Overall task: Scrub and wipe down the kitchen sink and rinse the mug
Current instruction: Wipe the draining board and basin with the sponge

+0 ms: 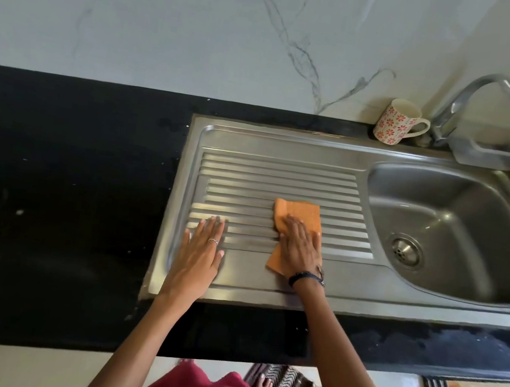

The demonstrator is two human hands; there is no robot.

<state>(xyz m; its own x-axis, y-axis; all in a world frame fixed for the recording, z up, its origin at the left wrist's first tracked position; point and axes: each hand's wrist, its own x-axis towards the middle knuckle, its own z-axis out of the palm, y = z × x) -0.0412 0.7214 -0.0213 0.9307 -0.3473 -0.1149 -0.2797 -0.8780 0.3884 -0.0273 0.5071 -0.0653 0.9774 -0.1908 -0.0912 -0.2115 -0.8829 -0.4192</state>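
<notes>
Your right hand point(300, 246), fingers together, presses flat on orange cloth point(302, 216) on sink point(287, 151) drainboard; left hand point(201, 252) spread flat beside it. Mug point(395, 122) upright on counter point(60, 160) nr tap point(476, 95).

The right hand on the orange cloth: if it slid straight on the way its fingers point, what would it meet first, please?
Probably nothing soon: the right hand points up the ribbed drainboard, which looks free to its raised back rim. The mug stands off to the right.
</notes>
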